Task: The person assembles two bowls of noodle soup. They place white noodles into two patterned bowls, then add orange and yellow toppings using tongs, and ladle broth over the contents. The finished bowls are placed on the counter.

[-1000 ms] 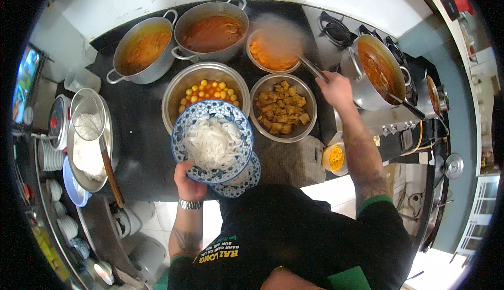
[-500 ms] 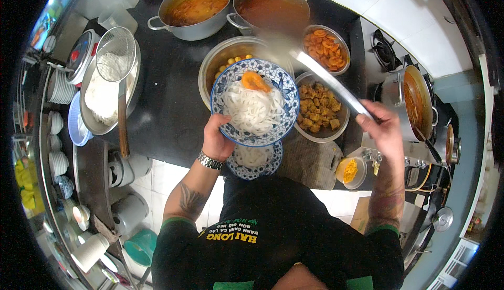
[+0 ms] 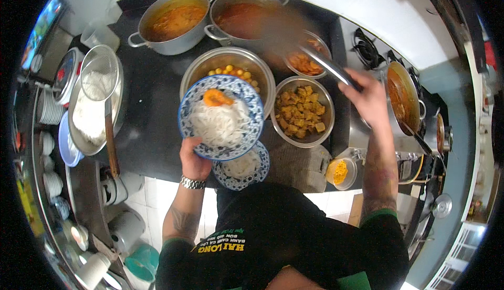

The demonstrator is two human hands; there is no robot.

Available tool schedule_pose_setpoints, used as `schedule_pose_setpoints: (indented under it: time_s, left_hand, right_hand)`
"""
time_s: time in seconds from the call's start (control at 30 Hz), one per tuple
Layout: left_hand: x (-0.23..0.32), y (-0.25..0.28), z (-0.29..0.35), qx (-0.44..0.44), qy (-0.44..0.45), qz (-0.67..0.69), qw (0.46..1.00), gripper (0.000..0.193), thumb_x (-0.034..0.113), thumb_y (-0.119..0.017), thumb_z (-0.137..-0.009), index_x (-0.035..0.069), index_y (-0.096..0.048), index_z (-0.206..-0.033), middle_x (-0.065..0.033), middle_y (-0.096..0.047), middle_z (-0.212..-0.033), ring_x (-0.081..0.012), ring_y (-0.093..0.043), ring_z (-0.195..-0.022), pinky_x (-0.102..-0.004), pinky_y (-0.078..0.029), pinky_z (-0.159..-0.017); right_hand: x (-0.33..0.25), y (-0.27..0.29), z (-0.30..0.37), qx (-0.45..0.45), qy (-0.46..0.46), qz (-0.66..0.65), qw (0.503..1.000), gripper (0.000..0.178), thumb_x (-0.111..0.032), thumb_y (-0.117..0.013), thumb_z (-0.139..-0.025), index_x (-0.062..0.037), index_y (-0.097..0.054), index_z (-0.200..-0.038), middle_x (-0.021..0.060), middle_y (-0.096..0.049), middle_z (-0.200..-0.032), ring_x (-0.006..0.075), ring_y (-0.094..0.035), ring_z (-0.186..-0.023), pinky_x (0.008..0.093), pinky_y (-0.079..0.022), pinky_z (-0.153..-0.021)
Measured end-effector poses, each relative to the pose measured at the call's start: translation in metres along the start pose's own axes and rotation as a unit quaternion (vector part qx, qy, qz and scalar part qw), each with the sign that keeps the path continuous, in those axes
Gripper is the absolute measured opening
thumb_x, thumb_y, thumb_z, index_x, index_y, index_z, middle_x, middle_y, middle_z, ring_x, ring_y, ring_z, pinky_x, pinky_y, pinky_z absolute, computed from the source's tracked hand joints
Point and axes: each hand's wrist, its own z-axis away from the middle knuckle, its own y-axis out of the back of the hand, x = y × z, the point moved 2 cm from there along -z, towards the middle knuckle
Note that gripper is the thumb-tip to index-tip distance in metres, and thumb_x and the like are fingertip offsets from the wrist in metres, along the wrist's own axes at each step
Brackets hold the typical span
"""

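Noodles, white and soft-looking (image 3: 220,124), fill the round blue-and-white patterned bowl (image 3: 255,117), and a single curled orange piece (image 3: 218,97) now sits on them near the far rim. A second ago we saw only noodles there; the piece had arrived by the half-second mark. We take it that the bowl has gone from plain noodles to its first visible topping.

Our left hand (image 3: 194,159) grips the bowl's near rim, thumb over the edge, holding it up over the counter (image 3: 152,117). Beneath it, partly covered in our view, is a second blue-and-white patterned bowl (image 3: 261,169), also with noodles.

Our right hand (image 3: 366,96) is closed around a long silver metal utensil (image 3: 331,65). Half a second ago it reached toward the noodles; now it has swung back toward the round steel bowl of orange pieces (image 3: 304,61). Its far end is a blur, so we cannot tell whether it carries anything.

Just beyond our noodles stands a wide steel bowl of small yellow balls (image 3: 210,59), and to the right a steel bowl of brown cubes (image 3: 331,106). Farther out we have two grey metal pots of orange-red liquid (image 3: 189,39) at the back, and at far left a wooden-handled wire strainer (image 3: 100,75) lying across an oval metal basin (image 3: 119,106).
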Motion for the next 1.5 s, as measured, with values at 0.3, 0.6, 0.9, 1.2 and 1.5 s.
schedule_pose_setpoints:
  time_s: [0.3, 0.6, 0.9, 1.2, 1.5]
  left_hand:
    - [0.007, 0.014, 0.012, 0.041, -0.016, 0.015, 0.999, 0.053, 0.021, -0.055, -0.076, -0.001, -0.051, -0.124, -0.0141, -0.06, -0.121, -0.031, -0.059, -0.109, -0.0435, -0.048, -0.094]
    - [0.012, 0.023, 0.027, 0.055, -0.042, 0.018, 0.997, 0.057, 0.021, -0.053, -0.077, -0.001, -0.047, -0.129, -0.0147, -0.057, -0.126, -0.0317, -0.058, -0.112, -0.0441, -0.047, -0.096]
    - [0.016, 0.021, 0.034, 0.045, -0.076, 0.039, 0.995, 0.057, 0.035, -0.058, -0.089, 0.001, -0.045, -0.133, -0.0137, -0.054, -0.132, -0.0279, -0.053, -0.12, -0.0428, -0.042, -0.102]
    - [0.019, 0.009, 0.034, 0.008, -0.111, 0.02, 0.994, 0.054, 0.04, -0.053, -0.093, 0.003, -0.047, -0.132, -0.0115, -0.055, -0.132, -0.0277, -0.052, -0.121, -0.0431, -0.041, -0.103]
    - [0.035, 0.024, 0.035, -0.019, -0.12, 0.028, 0.992, 0.056, 0.04, -0.053, -0.093, 0.003, -0.045, -0.134, -0.0126, -0.053, -0.133, -0.0272, -0.052, -0.122, -0.0426, -0.041, -0.103]
  right_hand:
    - [0.08, -0.093, -0.045, -0.126, -0.103, 0.233, 0.959, 0.034, -0.032, -0.064, -0.08, -0.0124, -0.067, -0.109, 0.016, -0.063, -0.102, 0.0352, -0.064, -0.092, 0.0452, -0.053, -0.081]
    - [0.071, -0.096, -0.051, -0.095, -0.067, 0.268, 0.956, 0.026, -0.027, -0.062, -0.083, -0.0134, -0.067, -0.105, 0.0128, -0.064, -0.1, 0.0341, -0.065, -0.088, 0.0452, -0.053, -0.077]
    - [-0.06, 0.018, 0.029, -0.039, 0.155, 0.029, 0.987, 0.032, -0.015, -0.073, -0.076, -0.0064, -0.069, -0.107, 0.0146, -0.067, -0.099, 0.0308, -0.066, -0.087, 0.0367, -0.054, -0.077]
    - [-0.147, 0.023, 0.062, -0.224, 0.245, -0.044, 0.942, 0.043, -0.006, -0.078, -0.064, -0.0049, -0.069, -0.106, 0.0121, -0.066, -0.094, 0.025, -0.067, -0.082, 0.0327, -0.053, -0.068]
    - [-0.091, -0.011, -0.058, -0.047, 0.155, 0.185, 0.969, 0.035, -0.02, -0.067, -0.079, -0.005, -0.067, -0.111, 0.0164, -0.064, -0.099, 0.03, -0.065, -0.082, 0.0399, -0.052, -0.072]
